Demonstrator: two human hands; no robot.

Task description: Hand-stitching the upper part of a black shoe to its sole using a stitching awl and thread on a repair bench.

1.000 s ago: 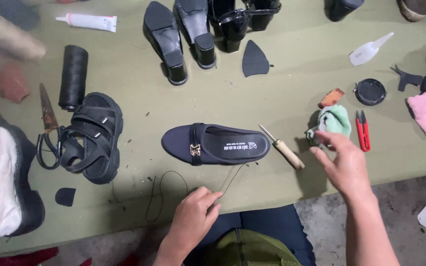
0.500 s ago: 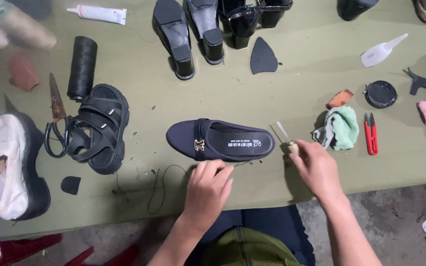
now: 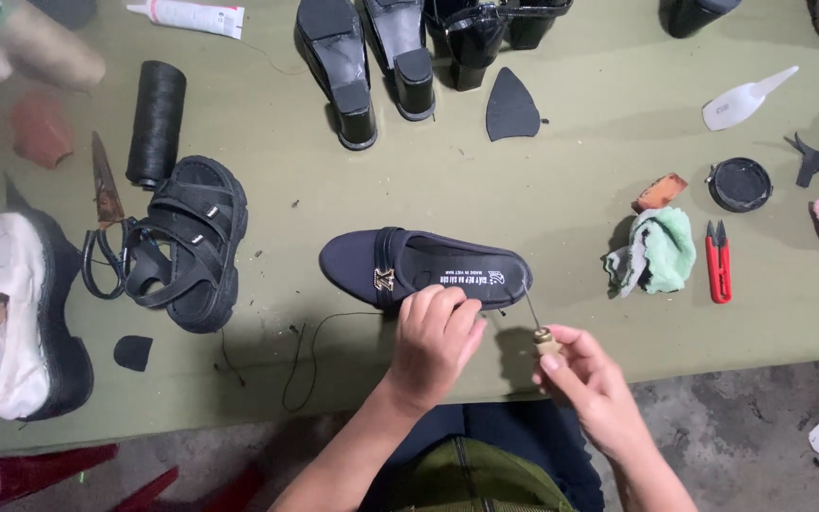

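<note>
Navy slip-on sandal (image 3: 426,268) lies flat on its sole at mid desk (image 3: 571,190), toe to the left, gold buckle on the strap, close to the front edge. Left hand (image 3: 438,341) rests on the sandal's near side, fingers curled down over the edge of the sole, closed around it. Right hand (image 3: 588,379) is just right of the heel, fingers closed around a wooden-handled awl (image 3: 540,332); its thin metal tip points up toward the heel end, right at the sole; can't tell if it touches. A dark thread (image 3: 310,356) loops on the desk left of the left hand.

Further out: green & grey rag (image 3: 658,252) to the right w/ red snips (image 3: 718,262) just beside it, then a round black lid (image 3: 739,184), a small brown piece (image 3: 660,192) & a white plastic nozzle piece (image 3: 743,100). Left side: black strappy platform sandal (image 3: 187,245), black thread spool (image 3: 155,121), white shoe (image 3: 16,313) at the desk edge. Back row: black block-heel shoes (image 3: 362,62), dark triangular cutout (image 3: 512,106), white glue tube (image 3: 187,16).
</note>
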